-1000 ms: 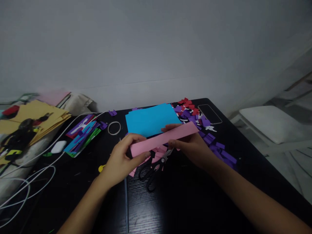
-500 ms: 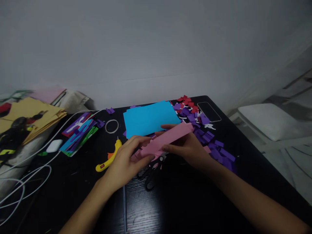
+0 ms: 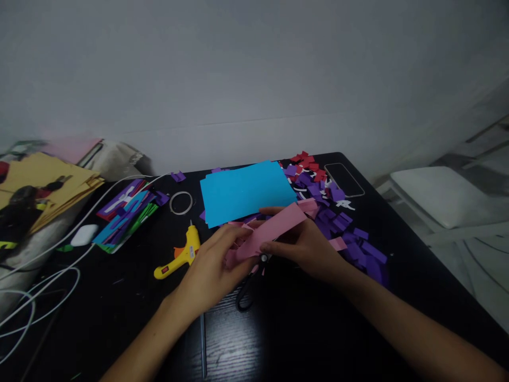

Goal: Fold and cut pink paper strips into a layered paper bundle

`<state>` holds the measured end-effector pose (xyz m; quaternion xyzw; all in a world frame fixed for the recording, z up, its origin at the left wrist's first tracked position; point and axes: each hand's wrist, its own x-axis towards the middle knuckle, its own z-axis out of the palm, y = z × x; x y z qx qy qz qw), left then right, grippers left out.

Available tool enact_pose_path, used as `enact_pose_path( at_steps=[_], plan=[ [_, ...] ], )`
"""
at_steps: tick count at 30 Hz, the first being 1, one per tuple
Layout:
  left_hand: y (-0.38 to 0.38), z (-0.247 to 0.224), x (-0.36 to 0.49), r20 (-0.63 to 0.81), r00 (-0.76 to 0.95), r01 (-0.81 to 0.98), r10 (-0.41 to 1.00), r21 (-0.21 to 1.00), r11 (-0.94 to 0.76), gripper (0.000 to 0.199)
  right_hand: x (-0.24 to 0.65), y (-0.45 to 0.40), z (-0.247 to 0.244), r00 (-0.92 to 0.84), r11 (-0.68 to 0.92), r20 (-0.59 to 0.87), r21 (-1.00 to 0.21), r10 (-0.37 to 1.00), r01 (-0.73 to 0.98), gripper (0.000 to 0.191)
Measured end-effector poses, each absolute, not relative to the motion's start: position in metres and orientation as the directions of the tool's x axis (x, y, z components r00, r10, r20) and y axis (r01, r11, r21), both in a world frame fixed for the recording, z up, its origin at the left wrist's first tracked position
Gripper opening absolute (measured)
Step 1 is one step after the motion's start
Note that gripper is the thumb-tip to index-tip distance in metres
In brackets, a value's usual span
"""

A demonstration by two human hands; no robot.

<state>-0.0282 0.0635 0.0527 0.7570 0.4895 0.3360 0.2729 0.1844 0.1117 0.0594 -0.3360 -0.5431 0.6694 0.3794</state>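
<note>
The left hand (image 3: 217,260) and the right hand (image 3: 304,246) each pinch the pink paper strip (image 3: 274,231) between thumb and fingers, one toward each end. The strip is raised above the tabletop (image 3: 310,339), directly over the scissors (image 3: 250,282), which neither hand appears to grip. Whether the strip is folded cannot be determined.

Progress, as judged: purple paper pieces (image 3: 360,246), right of the right hand, and red paper pieces (image 3: 308,162), beyond it, appear already cut. The pink strip and the blue paper sheets (image 3: 246,191), beyond both hands, appear not yet reduced to small pieces.
</note>
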Motion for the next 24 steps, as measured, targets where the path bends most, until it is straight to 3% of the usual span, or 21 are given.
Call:
enact_pose_path(
  at_steps=[14, 24],
  plan=[
    [0.0618, 0.0491, -0.0289, 0.184, 0.227, 0.531, 0.956, 0.8, -0.28, 0.031, 0.1837, 0.1094, 0.0606, -0.482, -0.079, -0.011, -0.99, 0.876, -0.12, 0.053],
    [0.0621, 0.0437, -0.0272, 0.231, 0.151, 0.524, 0.961, 0.806, -0.276, 0.033, 0.1838, 0.1108, 0.0568, -0.437, -0.026, -0.003, -0.999, 0.9, -0.046, 0.054]
  ],
)
